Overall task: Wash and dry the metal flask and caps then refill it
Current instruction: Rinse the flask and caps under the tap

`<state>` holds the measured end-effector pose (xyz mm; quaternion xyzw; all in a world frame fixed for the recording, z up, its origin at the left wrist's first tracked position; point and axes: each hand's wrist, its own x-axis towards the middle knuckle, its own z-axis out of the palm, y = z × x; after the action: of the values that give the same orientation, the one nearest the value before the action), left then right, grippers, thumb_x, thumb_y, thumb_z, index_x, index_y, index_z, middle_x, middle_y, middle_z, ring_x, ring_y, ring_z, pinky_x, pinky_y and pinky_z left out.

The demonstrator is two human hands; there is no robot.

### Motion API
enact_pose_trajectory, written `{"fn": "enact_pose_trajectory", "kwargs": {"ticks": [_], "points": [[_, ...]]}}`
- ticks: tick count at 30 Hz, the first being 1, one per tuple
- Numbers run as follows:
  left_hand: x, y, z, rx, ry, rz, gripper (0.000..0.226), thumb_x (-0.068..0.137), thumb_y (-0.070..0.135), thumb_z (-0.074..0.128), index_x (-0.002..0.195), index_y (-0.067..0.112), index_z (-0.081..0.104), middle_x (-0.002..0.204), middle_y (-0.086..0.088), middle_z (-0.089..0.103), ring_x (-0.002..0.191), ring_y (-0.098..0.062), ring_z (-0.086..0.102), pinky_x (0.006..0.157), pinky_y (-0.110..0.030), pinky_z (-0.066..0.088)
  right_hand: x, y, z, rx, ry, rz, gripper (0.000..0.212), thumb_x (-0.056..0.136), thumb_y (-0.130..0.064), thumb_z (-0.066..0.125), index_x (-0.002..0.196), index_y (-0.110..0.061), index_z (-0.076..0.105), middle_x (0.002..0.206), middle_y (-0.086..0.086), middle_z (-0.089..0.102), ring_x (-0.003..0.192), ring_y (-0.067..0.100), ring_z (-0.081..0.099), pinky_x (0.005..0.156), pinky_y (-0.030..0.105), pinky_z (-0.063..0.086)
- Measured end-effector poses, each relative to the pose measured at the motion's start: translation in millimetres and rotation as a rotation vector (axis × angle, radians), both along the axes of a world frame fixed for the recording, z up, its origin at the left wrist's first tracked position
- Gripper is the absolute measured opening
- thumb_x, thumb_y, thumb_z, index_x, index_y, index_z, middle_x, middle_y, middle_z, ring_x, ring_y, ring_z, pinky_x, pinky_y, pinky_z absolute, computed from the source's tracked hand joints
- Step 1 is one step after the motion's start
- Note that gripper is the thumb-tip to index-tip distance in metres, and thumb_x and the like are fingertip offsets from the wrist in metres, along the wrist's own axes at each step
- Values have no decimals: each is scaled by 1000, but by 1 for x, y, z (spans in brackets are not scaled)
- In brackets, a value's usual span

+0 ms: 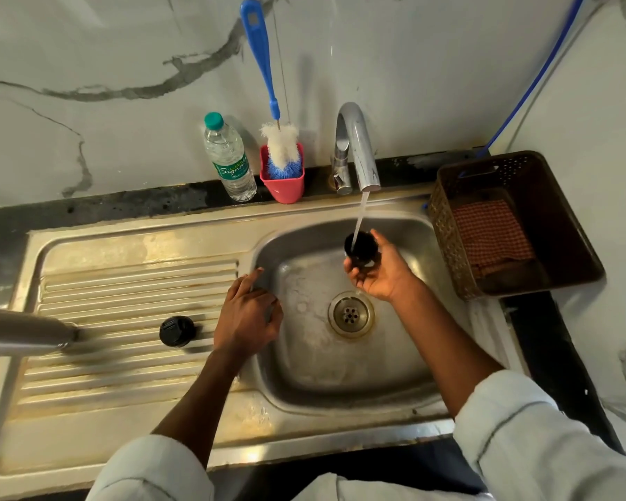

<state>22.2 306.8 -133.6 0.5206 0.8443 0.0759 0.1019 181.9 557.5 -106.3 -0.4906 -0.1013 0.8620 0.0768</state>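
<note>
1. The right hand [380, 271] holds a black cap [361, 247] over the sink [304, 359]. Its fingers are curled around the cap.
2. Water [360, 220] runs from the tap [358, 146] into the cap.
3. The left hand [246, 314] rests on the sink's left edge, holding nothing, fingers bent a little.
4. Another black cap [177, 331] sits on the ridged draining board [123, 283], just beside the left hand.
5. The metal flask [24, 332] lies on its side at the far left, partly out of view.
</note>
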Motion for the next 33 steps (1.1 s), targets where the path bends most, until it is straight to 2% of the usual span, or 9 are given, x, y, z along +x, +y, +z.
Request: {"fn": "enact_pose_trajectory", "kwargs": {"ticks": [3,7,11,13,18,23,27,30,33], "points": [[2,0,2,8,-10,7,34,93,46,48,77,28,72,106,6,79,153,-18,36,129,-44,22,-13,-4,3,-85,68,-7,62,96,-64,51,111,-4,62,84,16,60,58,17,61,43,22,47],[3,0,4,18,-15,15,26,92,41,59,79,25,75,109,2,79,153,-19,37,129,-43,20,-7,-9,10,18,14,86,57,92,-61,60,108,-7,67,80,15,63,58,19,63,45,23,50],[2,1,7,-2,-13,14,27,93,41,58,79,26,75,110,4,79,154,-18,35,129,-43,19,-8,0,3,-74,94,-145,47,93,-31,71,129,-4,59,113,25,63,85,34,69,61,32,61],[3,0,8,3,-19,10,23,92,39,61,80,26,76,110,3,79,154,-18,35,129,-43,20,-18,-3,0,135,82,-60,37,92,-7,68,129,-9,60,122,23,61,95,34,67,69,34,62],[4,0,9,19,-18,18,22,92,38,62,80,26,76,112,1,79,153,-19,36,128,-43,20,-4,-9,-13,1002,-117,281,74,72,13,78,131,-31,64,133,4,58,116,18,62,81,21,57],[7,1,14,25,10,10,21,91,37,64,82,24,78,115,-3,78,150,-20,37,126,-39,17,-3,-6,-17,1468,-143,405,81,60,21,78,132,-13,65,127,-7,49,118,-6,51,98,10,46],[8,2,14,24,13,31,19,91,37,66,85,25,79,118,-3,77,149,-18,34,125,-40,18,19,-1,-26,1448,-139,462,78,62,15,82,128,-24,65,132,-1,58,122,12,58,97,21,53],[6,3,13,6,14,19,30,92,40,56,85,22,80,112,-2,79,151,-21,36,125,-43,23,8,-2,-20,1328,-203,394,78,66,3,86,129,-36,61,132,-3,61,119,12,61,97,21,53],[6,3,12,1,14,9,33,92,41,53,87,22,80,113,-2,79,152,-22,37,126,-46,24,-1,-8,-18,1350,-72,545,80,67,1,88,134,-34,61,131,-6,64,120,9,61,98,19,51]]}}
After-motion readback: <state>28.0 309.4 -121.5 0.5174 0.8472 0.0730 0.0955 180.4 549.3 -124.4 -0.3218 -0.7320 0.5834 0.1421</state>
